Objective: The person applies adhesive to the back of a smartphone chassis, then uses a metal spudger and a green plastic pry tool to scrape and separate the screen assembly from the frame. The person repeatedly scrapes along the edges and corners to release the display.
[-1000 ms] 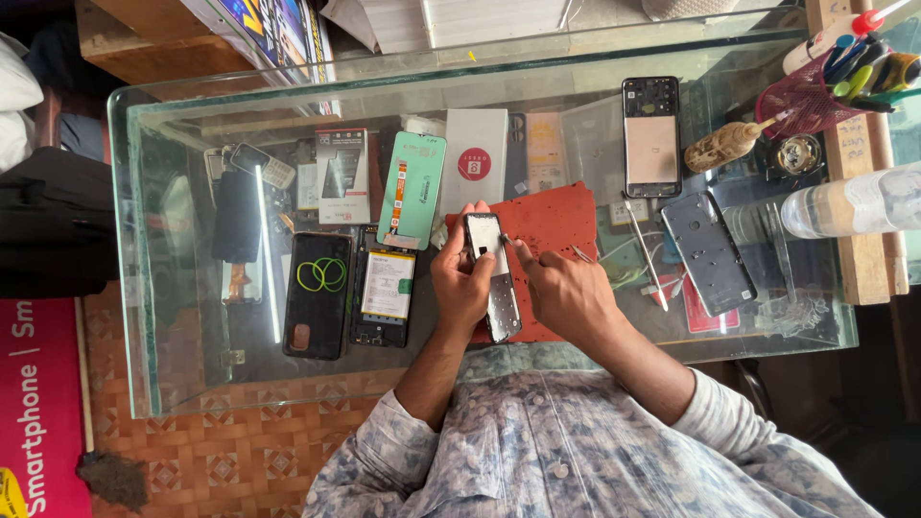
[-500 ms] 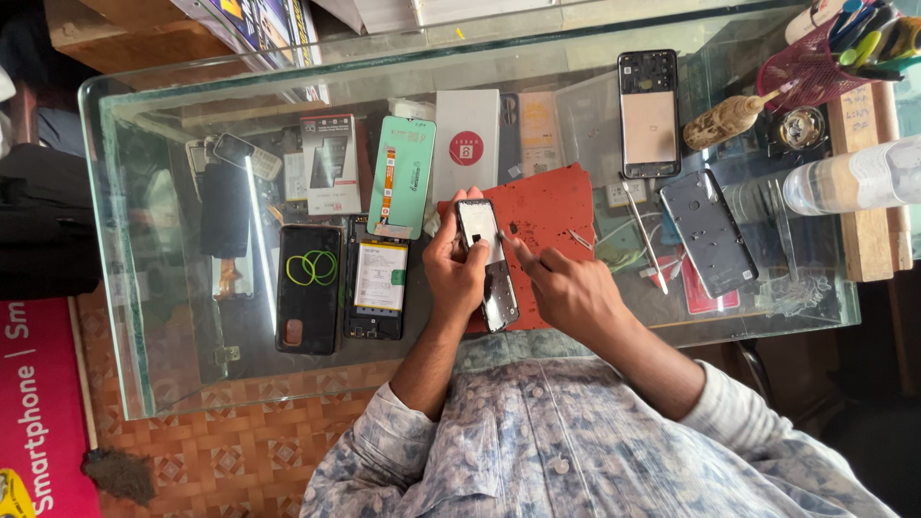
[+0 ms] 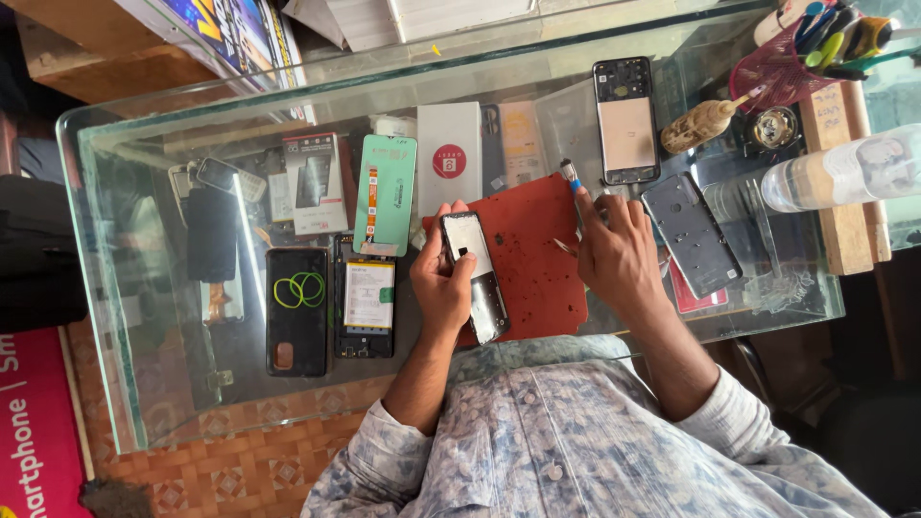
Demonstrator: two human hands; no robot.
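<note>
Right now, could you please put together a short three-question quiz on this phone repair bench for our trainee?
1. True or false: the left hand holds the opened phone over the red mat.
2. What does the right hand grip? A) a small blue-handled tool B) the clear plastic bottle C) the green screen panel
3. Fill in: the black phone case on the glass counter has green ______ lying on it.

Key: 1 true; 2 A; 3 rubber bands.
</note>
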